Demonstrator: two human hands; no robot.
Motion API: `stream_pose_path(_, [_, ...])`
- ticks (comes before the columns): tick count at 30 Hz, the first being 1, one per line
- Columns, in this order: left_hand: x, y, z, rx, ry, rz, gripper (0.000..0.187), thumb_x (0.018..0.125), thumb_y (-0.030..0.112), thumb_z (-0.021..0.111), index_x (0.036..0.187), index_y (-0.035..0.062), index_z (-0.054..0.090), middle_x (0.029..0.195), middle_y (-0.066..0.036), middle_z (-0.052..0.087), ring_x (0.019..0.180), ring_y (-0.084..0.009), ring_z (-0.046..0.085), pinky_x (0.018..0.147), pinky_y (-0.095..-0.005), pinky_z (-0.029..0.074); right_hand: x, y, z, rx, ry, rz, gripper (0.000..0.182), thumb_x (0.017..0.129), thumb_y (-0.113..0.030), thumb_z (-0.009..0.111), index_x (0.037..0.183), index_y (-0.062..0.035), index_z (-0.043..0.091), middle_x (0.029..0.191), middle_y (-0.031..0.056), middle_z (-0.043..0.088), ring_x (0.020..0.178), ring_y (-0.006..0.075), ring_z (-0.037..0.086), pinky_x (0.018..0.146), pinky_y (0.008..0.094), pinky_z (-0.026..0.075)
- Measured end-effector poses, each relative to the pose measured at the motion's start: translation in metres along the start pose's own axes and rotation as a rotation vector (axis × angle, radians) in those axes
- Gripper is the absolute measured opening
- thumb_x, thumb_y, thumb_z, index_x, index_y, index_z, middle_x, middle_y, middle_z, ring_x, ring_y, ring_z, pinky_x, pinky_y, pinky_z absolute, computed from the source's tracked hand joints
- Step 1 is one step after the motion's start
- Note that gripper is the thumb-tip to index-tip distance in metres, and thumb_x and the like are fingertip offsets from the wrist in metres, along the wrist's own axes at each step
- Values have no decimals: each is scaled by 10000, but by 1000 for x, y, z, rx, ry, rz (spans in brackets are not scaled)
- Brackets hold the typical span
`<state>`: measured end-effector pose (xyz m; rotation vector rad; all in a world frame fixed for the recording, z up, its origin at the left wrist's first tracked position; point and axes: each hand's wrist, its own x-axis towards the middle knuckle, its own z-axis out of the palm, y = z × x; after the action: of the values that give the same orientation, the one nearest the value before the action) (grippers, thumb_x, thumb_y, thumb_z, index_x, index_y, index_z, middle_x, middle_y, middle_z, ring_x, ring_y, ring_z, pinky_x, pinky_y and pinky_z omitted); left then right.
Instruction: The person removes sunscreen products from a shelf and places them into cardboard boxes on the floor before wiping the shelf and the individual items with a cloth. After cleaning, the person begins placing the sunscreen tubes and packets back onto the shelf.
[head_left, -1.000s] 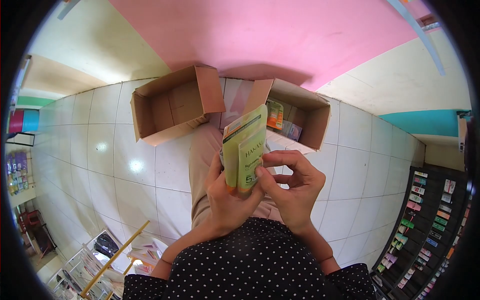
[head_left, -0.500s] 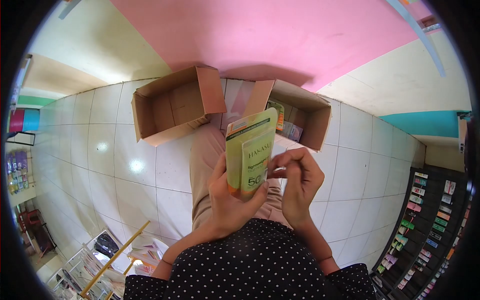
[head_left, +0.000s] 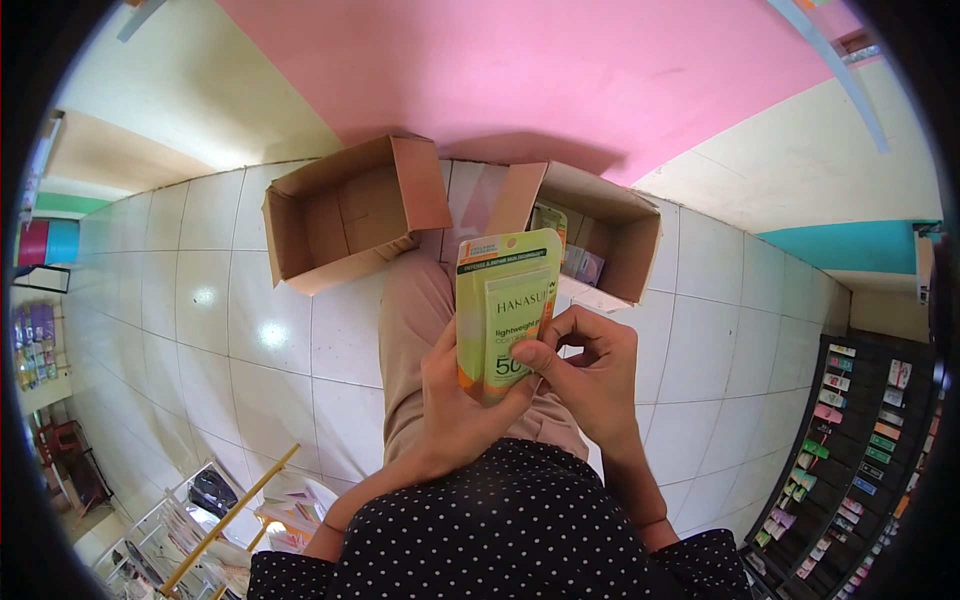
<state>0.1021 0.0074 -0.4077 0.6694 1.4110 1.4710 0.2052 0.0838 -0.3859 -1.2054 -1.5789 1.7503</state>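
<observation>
In the head view, the left hand (head_left: 455,400) is wrapped around the lower part of a green sunscreen pack (head_left: 502,310), thumb pressed against its front near the large printed number, so the pack stands upright and faces the camera above the person's lap. The right hand (head_left: 590,375) is curled loosely at the pack's right edge, its thumb and forefinger pinched on the side of the card; it holds nothing else. To handle the pack well here, it seems best to keep the left grip low and firm so the card does not bend, and to let the right fingertips work only at the edge, clear of the printed face. The pack lies between the two hands, touching both, and rises above them towards the boxes. On the tiled floor (head_left: 250,330) beyond the knees stand two open cardboard boxes: the left box (head_left: 345,205) shows nothing inside, while the right box (head_left: 600,225) holds a few more packets near its far inner wall. A dark display rack (head_left: 850,450) of small goods stands at the right edge of the floor.
</observation>
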Motion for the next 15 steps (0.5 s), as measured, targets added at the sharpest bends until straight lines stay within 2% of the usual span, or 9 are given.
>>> stream_pose_path(1, [-1, -1, 0, 14, -3, -9, 344, 627, -22, 620, 963, -30, 545, 971, -86, 499, 861, -164, 547, 717, -263, 450, 0, -2, -2, 50, -35, 42, 194, 713, -120, 680, 655, 6, 544, 641, 44, 589, 544, 53, 533, 448, 176, 427])
stream_pose_path(5, [-1, -1, -2, 33, -30, -3, 354, 624, -14, 618, 970, -25, 542, 968, -86, 503, 852, -164, 552, 720, -269, 450, 2, 2, -7, 86, -75, -1, 169, 731, -110, 660, 679, 10, 552, 646, 40, 589, 581, 52, 539, 462, 177, 439])
stream_pose_path(10, [-1, -2, -4, 38, -29, -33, 355, 622, -9, 625, 967, -21, 544, 957, -87, 507, 847, -165, 552, 721, -271, 450, 3, -2, -14, 77, -181, 97, 125, 781, -86, 593, 751, 32, 563, 689, 57, 598, 641, 67, 551, 516, 206, 476])
stream_pose_path(13, [-2, -2, -4, 7, -2, -41, 353, 622, -5, 632, 964, -22, 546, 949, -86, 510, 847, -161, 550, 725, -273, 448, 2, -9, -17, 108, -173, 171, 119, 796, -74, 563, 808, 44, 564, 736, 72, 605, 691, 75, 562, 540, 211, 482])
stream_pose_path(15, [-1, -4, -4, -31, 18, -45, 352, 623, -3, 636, 963, -23, 547, 946, -85, 511, 848, -158, 549, 728, -274, 446, 2, -5, -21, 70, -164, 138, 126, 799, -71, 556, 839, 47, 564, 760, 82, 608, 711, 80, 567, 544, 212, 482])
